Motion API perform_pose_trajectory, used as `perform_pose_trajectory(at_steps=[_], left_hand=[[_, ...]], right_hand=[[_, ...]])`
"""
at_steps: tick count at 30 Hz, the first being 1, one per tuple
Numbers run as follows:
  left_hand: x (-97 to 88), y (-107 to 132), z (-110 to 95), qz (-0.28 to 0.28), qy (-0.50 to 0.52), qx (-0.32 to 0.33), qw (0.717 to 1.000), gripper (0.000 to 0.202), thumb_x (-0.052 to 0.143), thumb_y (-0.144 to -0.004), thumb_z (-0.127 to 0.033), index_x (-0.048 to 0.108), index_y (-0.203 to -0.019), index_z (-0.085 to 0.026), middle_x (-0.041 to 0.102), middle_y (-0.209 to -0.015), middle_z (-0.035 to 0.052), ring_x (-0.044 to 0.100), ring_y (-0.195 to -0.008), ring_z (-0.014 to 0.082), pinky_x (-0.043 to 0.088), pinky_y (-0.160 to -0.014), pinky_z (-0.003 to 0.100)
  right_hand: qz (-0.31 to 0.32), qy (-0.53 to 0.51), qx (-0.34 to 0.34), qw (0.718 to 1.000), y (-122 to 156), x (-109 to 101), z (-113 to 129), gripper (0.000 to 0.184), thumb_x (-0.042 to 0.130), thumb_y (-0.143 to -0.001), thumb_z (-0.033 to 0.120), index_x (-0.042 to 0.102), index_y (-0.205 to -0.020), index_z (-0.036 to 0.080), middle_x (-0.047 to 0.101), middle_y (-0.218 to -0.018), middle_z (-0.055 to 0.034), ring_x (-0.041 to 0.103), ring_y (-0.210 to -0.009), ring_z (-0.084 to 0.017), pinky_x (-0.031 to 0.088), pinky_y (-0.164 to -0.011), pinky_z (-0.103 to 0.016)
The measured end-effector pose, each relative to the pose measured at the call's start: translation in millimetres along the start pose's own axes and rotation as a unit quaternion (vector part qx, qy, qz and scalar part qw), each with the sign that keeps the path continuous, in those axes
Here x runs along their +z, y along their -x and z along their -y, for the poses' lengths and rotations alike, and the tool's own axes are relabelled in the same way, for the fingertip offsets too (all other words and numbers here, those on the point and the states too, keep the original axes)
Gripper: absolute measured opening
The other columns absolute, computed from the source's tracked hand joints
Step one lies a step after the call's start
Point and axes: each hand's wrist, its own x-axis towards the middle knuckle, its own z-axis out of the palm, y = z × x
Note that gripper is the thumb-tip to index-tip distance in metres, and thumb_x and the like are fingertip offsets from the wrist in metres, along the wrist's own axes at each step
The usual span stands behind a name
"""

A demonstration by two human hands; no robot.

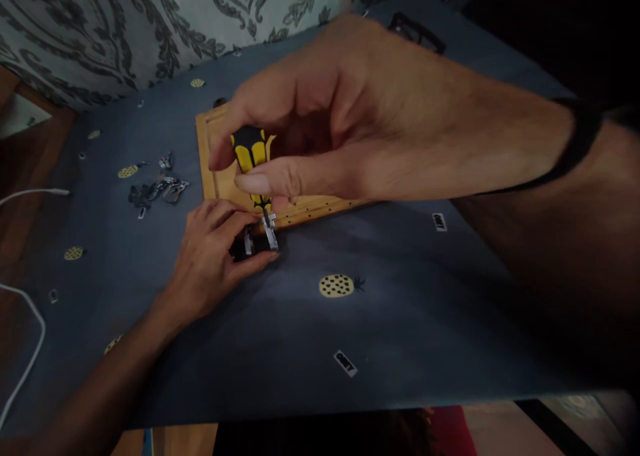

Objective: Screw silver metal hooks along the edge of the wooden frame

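My right hand (345, 103) grips a yellow-and-black screwdriver (251, 156) by its handle, with the shaft pointing down. The tip of the tool meets a shiny metal hinge (271, 235) at the near edge of a wooden panel (219, 184). Fingers and thumb of my left hand (205, 263) close around this hinge from the left. Another metal part (249, 241) shows between those fingers, partly covered. Small dark holes run along the panel's near edge, and my right hand and forearm hide much of the panel.
Several loose metal hinges (167, 188) lie in a pile left of the panel on the blue patterned cloth (390, 323). A white cable (37, 323) runs down the left side. At the back right is a dark frame-like object (417, 33). A patterned curtain (195, 16) hangs behind.
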Motion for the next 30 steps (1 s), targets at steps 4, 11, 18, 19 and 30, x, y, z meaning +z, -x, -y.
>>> perform_pose_trajectory(at_steps=[4,11,18,19,30], left_hand=[[0.1,0.1,0.7,0.008,0.000,-0.003,1.000,0.032,0.073,-0.088,-0.051,0.068,-0.107,-0.025,0.069,-0.105,0.0053,0.062,-0.102,0.0289,0.048,-0.089,0.045],[1.1,3.6,5.5,0.014,0.002,-0.006,1.000,0.032,0.073,-0.089,-0.048,0.069,-0.110,-0.024,0.071,-0.105,0.0055,0.062,-0.100,0.0272,0.049,-0.089,0.043],[0.0,1.3,2.1,0.002,0.000,-0.004,1.000,0.032,0.072,-0.089,-0.048,0.069,-0.109,-0.023,0.069,-0.104,0.0060,0.062,-0.100,0.0276,0.049,-0.091,0.044],[-0.2,0.8,1.2,0.002,-0.001,-0.005,1.000,0.032,0.073,-0.089,-0.048,0.069,-0.108,-0.023,0.069,-0.104,0.0060,0.062,-0.100,0.0277,0.049,-0.090,0.045],[-2.7,-1.2,-4.0,0.013,0.001,-0.020,1.000,0.030,0.072,-0.088,-0.051,0.068,-0.106,-0.027,0.069,-0.102,0.0043,0.062,-0.101,0.0286,0.048,-0.090,0.046]], right_hand=[[-0.113,0.096,0.015,0.989,-1.6,8.5,-1.5,0.047,0.080,-0.078,0.035,0.044,-0.054,0.015,0.039,-0.057,0.0117,0.054,-0.059,0.000,0.036,-0.049,-0.010],[-0.362,0.085,-0.105,0.922,-2.8,23.3,3.5,0.053,0.007,-0.097,0.052,0.028,-0.058,0.024,0.015,-0.060,0.0088,0.040,-0.049,0.000,0.030,-0.051,-0.020],[-0.255,0.147,0.005,0.956,-7.1,19.4,-1.0,0.057,0.050,-0.096,0.054,0.023,-0.055,0.026,0.027,-0.053,0.0080,0.066,-0.085,-0.012,0.052,-0.079,-0.025],[-0.249,0.171,0.015,0.953,-7.3,19.1,-0.1,0.058,0.057,-0.094,0.052,0.023,-0.055,0.026,0.032,-0.053,0.0073,0.066,-0.097,-0.015,0.051,-0.086,-0.026],[-0.208,0.220,0.016,0.953,-3.9,22.9,-8.1,0.058,0.058,-0.096,0.053,0.021,-0.060,0.026,0.057,-0.075,0.0027,0.064,-0.100,-0.015,0.050,-0.097,-0.029]])
